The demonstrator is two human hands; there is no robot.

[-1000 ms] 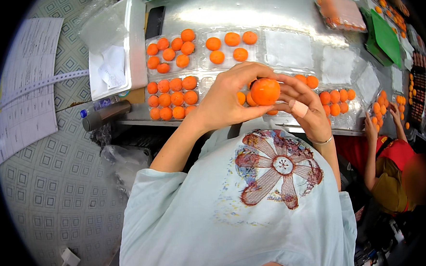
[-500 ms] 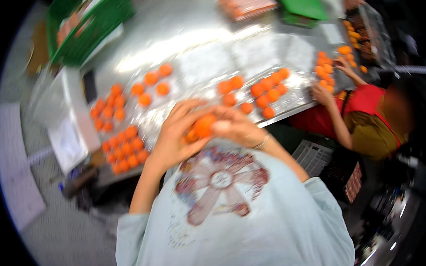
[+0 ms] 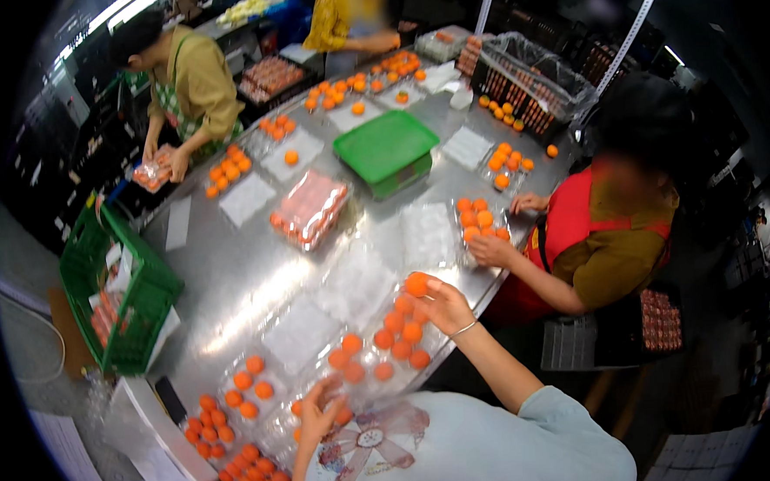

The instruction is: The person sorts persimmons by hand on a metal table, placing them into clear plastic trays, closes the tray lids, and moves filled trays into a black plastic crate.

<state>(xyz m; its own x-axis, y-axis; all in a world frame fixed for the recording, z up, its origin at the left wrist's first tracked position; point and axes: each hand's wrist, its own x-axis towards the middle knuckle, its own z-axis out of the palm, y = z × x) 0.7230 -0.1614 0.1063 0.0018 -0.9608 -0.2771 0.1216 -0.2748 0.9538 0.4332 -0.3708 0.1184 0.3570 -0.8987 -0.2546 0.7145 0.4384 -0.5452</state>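
Observation:
My right hand point(image 3: 449, 307) grips an orange point(image 3: 417, 284) at its fingertips, above the far end of a clear tray of oranges point(image 3: 401, 350). My left hand point(image 3: 322, 409) is low over the near edge of the table, its fingers apart and a little blurred. Loose oranges lie close beside its fingers, and one or two are partly hidden by it. Left of that hand, a clear tray holds several spaced oranges point(image 3: 248, 410), next to fuller groups of oranges point(image 3: 209, 431).
A green crate point(image 3: 157, 296) stands at the left, a green lidded box point(image 3: 386, 153) mid-table beside stacked fruit packs point(image 3: 310, 208). A co-worker in a red apron point(image 3: 575, 204) handles oranges at the right; two others stand at the far side. A dark phone point(image 3: 170, 398) lies at the left edge.
My hands have parted: the right moved right with an orange, while the left went down to the left and its fingers opened. The view has swung up, showing more of the table.

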